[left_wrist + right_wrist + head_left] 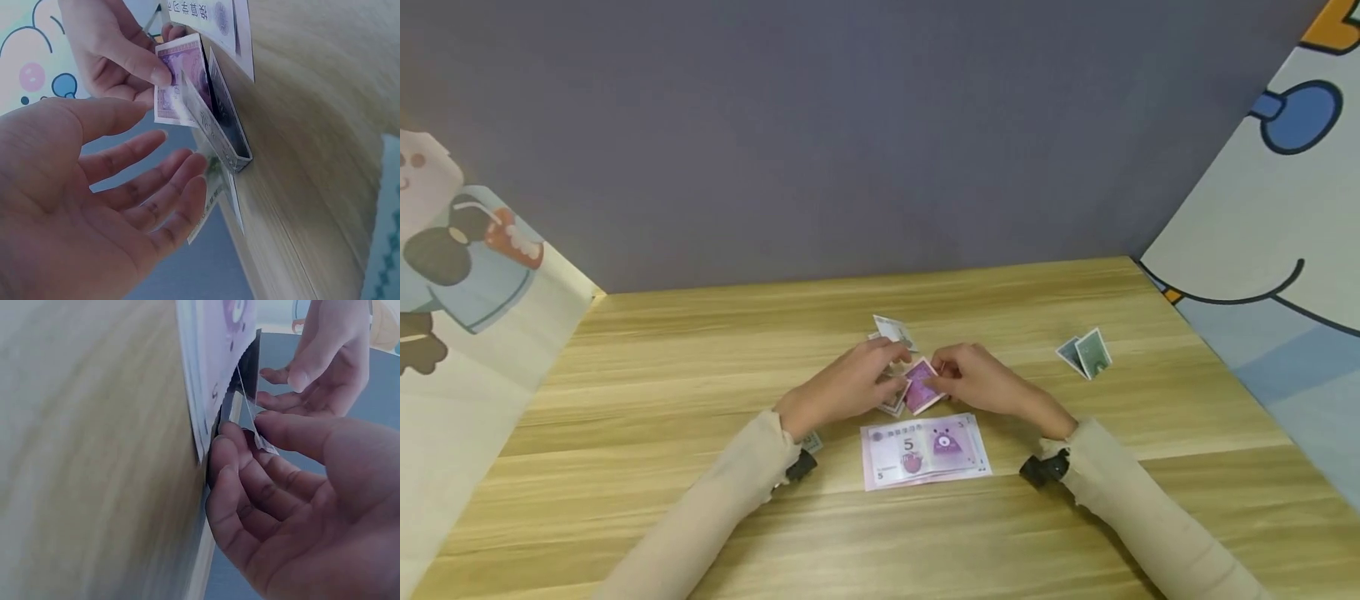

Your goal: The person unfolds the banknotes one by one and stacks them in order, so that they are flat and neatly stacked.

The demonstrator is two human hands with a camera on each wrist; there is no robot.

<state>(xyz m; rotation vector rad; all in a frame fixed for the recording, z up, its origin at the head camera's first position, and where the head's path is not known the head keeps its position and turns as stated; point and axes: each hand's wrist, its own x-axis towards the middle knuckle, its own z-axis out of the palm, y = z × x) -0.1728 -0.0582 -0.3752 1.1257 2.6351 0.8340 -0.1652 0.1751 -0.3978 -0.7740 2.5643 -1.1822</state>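
My right hand (981,382) pinches a small purple banknote (922,390) between thumb and fingers, just behind the flat notes at the middle of the table. Facing it, my left hand (853,382) hovers with fingers spread and loosely bent, nothing between them in the left wrist view. A folded grey note (215,134) stands on edge beside the purple one, in front of the left fingertips (199,164). Closer to me lies a stack of pale purple play notes (925,454) marked 5. In the right wrist view only the purple note's edge shows between the fingers.
Behind the left hand a pale folded note (893,331) stands tilted. Two folded notes, one green (1094,354), lean together at the right. Part of another note (812,442) shows beside the left wrist. A grey panel (865,150) closes off the table's back.
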